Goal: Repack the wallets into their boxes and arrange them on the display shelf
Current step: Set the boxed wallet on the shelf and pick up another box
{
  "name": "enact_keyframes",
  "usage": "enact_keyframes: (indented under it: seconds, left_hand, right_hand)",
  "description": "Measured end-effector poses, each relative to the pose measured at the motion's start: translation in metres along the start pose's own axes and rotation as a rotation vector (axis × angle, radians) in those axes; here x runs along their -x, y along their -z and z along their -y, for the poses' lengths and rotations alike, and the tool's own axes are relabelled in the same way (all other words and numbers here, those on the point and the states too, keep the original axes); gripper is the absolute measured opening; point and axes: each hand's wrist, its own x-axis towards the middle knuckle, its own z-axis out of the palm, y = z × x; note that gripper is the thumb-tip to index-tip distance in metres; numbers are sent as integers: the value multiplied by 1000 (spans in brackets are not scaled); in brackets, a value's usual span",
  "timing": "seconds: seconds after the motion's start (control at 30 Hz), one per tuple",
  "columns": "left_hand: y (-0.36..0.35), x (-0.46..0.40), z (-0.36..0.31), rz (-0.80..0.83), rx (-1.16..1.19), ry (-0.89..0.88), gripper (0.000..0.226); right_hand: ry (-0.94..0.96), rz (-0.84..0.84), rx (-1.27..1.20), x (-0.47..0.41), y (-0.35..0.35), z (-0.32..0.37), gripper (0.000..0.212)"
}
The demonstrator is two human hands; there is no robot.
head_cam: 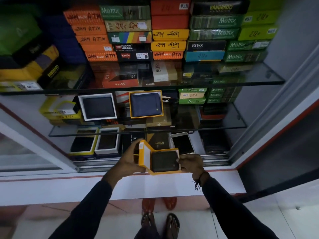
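Observation:
A yellow box (156, 173) lies open in front of the cabinet's lowest shelf, with a dark wallet (164, 161) lying inside it. Its yellow lid (144, 155) stands upright on the left side. My left hand (128, 161) grips that lid and the box's left edge. My right hand (191, 163) pinches the right edge of the wallet and box. On the middle glass shelf a blue wallet (146, 105) lies in an open yellow box, and a black wallet (98, 107) lies in an open white box.
The top glass shelf (241, 82) carries stacks of closed orange, green, yellow and black boxes. Several open boxes with dark wallets (107, 141) sit on the bottom shelf. A white ledge (86, 187) runs below the cabinet. My sandalled feet (160, 221) stand on the floor.

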Motion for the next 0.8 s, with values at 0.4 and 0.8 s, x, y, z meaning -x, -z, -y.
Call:
enact_keyframes:
  seconds: [0.4,0.8]
  left_hand:
    - [20,21,37,-74,-212,229,96]
    - [-36,3,50,-95,-230,151,73]
  right_hand:
    - [-33,14,288,9,-48,11,15]
    - [241,-79,1114,-8,-77,-1,44]
